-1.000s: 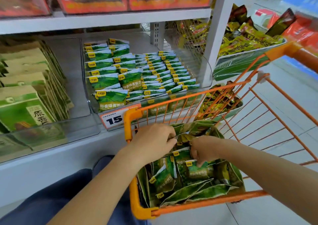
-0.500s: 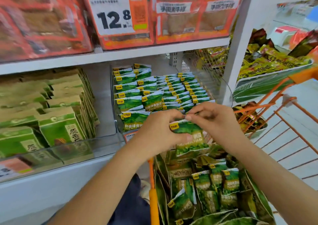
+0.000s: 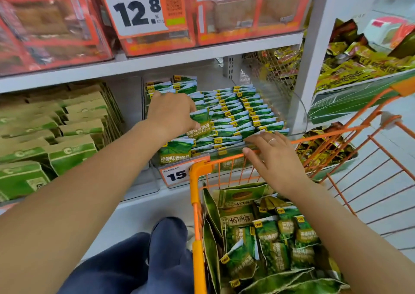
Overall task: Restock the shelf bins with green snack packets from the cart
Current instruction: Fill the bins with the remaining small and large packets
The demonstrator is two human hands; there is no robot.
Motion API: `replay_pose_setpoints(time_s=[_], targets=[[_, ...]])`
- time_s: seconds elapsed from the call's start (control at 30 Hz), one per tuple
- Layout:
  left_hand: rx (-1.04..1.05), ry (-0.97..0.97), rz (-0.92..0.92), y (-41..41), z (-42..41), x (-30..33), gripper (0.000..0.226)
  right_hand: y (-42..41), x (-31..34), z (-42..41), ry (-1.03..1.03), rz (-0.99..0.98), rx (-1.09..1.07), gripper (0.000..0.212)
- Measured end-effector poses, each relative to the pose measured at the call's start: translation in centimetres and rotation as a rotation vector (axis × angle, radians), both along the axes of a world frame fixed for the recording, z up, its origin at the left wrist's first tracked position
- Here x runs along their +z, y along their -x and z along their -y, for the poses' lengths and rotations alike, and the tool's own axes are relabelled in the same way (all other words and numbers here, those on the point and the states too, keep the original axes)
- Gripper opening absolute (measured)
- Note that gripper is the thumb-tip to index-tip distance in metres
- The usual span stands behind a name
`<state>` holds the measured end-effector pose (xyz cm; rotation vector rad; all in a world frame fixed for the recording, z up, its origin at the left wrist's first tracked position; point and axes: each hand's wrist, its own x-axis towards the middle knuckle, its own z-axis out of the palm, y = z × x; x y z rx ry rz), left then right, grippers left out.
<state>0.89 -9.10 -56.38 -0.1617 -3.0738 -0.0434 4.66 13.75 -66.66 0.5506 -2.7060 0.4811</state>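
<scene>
A clear shelf bin (image 3: 298,105) on the middle shelf holds rows of green snack packets (image 3: 242,114). My left hand (image 3: 171,111) is inside the bin over its left rows and grips one green packet (image 3: 201,123) by its top. My right hand (image 3: 272,159) lies with straight fingers at the bin's front right edge, its fingertips touching the front packets, just above the orange cart's rim (image 3: 224,159). Several more green packets (image 3: 276,242) lie in an opened bag in the cart (image 3: 197,226).
Green and brown cartons (image 3: 67,127) fill the bin to the left. Orange boxes with a 12.8 price card (image 3: 137,8) stand on the shelf above. Yellow snack packets (image 3: 359,69) fill trays to the right, beyond a white upright (image 3: 314,53). A 15 price tag (image 3: 177,174) hangs below.
Both hands lifted a green packet out of the cart up toward the shelf. Now my left hand alone holds it inside the bin, and my right hand has dropped to the bin's front edge.
</scene>
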Motion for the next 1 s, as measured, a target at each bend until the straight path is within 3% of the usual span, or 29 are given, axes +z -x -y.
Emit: replay_pose_setpoints(time_s=[0.1, 0.17, 0.27, 0.43, 0.63, 0.8, 0.9, 1.0], targets=[[-0.01, 0.054, -0.002, 0.7, -0.1, -0.7, 0.048, 0.0, 0.1, 0.0, 0.008, 0.004, -0.001, 0.054], [-0.013, 0.118, 0.005, 0.8, -0.2, -1.0, 0.035, 0.1, 0.2, 0.0, 0.005, 0.0, -0.002, 0.054], [0.015, 0.24, 0.042, 1.0, -0.9, -0.9, 0.041, 0.0, 0.3, 0.0, 0.003, -0.001, -0.003, 0.054], [-0.001, 0.404, -0.064, 1.0, -1.8, 0.3, 0.045, 0.1, 0.2, 0.0, -0.006, 0.007, -0.013, 0.054], [-0.038, 0.427, -0.017, 1.3, -2.3, -0.3, 0.051, 0.3, 0.2, -0.1, -0.026, 0.037, -0.008, 0.056], [-0.051, 0.417, 0.027, 1.3, -2.1, -1.0, 0.038, 0.3, 0.1, -0.1, -0.021, 0.02, 0.016, 0.056], [-0.053, 0.317, -0.013, 0.1, -1.7, -0.6, 0.047, -0.1, 1.3, -0.3, 0.232, 0.148, 0.066, 0.043], [-0.156, -0.008, -0.298, -3.2, -2.6, -0.5, 0.029, -0.9, 3.6, -1.0, 0.678, 0.307, 0.082, 0.015]])
